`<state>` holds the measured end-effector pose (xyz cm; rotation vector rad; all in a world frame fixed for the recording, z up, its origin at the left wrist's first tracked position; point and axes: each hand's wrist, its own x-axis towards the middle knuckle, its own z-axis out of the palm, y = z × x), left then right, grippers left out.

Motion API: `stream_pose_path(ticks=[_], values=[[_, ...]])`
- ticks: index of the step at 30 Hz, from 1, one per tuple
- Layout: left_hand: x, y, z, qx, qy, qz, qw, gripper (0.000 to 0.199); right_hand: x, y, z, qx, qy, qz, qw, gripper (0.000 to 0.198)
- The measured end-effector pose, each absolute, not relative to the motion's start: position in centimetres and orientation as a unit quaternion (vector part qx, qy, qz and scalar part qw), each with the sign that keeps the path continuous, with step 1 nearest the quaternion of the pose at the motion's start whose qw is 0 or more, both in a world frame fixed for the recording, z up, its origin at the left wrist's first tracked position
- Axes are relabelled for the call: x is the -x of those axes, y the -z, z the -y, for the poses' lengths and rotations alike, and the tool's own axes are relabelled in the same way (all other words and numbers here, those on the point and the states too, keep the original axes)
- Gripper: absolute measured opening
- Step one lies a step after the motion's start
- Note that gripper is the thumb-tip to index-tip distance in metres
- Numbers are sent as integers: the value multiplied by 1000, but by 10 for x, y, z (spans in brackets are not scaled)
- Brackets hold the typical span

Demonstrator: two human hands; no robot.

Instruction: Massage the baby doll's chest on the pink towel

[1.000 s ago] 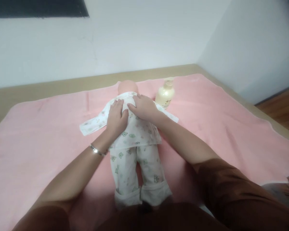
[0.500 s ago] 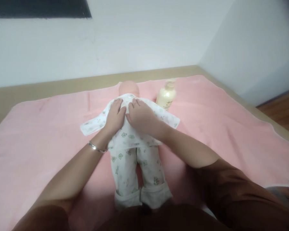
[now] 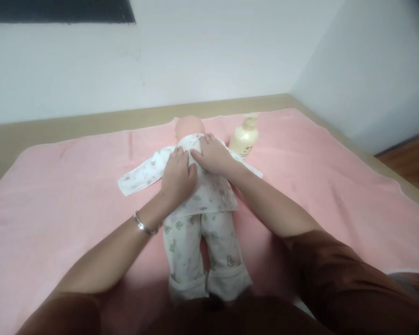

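A baby doll (image 3: pixel 190 126) lies face down, its bald head pointing away from me. It wears a white printed top (image 3: pixel 212 190) with the sleeves spread out and matching trousers (image 3: pixel 185 246) with turned-up cuffs. My left hand (image 3: pixel 179 174) rests flat on the left and middle of its back, fingers stretched toward the neck. Higher up, my right hand (image 3: pixel 212 156) lies on the right upper back near the shoulder, fingers extended. Neither hand grips anything. Just beyond the right sleeve stands a pale yellow pump bottle (image 3: pixel 245 137).
Under the doll spreads a pink blanket (image 3: pixel 73 186) over a wooden surface (image 3: pixel 143 113). White walls (image 3: pixel 212 51) rise behind and to the right. A dark panel (image 3: pixel 56 10) is at the upper left, and brown floor (image 3: pixel 412 151) shows at the right.
My left hand has slid slightly down and toward the middle of the doll's back. My right hand has shifted up and right toward the shoulder. The view has moved slightly.
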<state>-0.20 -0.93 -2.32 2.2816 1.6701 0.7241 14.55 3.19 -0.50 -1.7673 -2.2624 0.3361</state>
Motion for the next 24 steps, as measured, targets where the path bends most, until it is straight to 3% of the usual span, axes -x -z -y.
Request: stream_pose_path(ticks=[10, 14, 18, 24], values=[[25, 28, -30, -705, -348, -569, 240, 42, -125, -4, 3, 570, -27, 814, 111, 51], [24, 29, -30, -735, -340, -557, 185, 37, -124, -9, 8, 563, -20, 817, 124, 43], [12, 27, -13, -777, -294, -545, 109, 38, -134, -18, 0, 571, -95, 807, 121, 36], [-3, 26, 17, -799, -249, -542, 69, 47, -141, -10, -24, 592, -96, 792, 119, 41]])
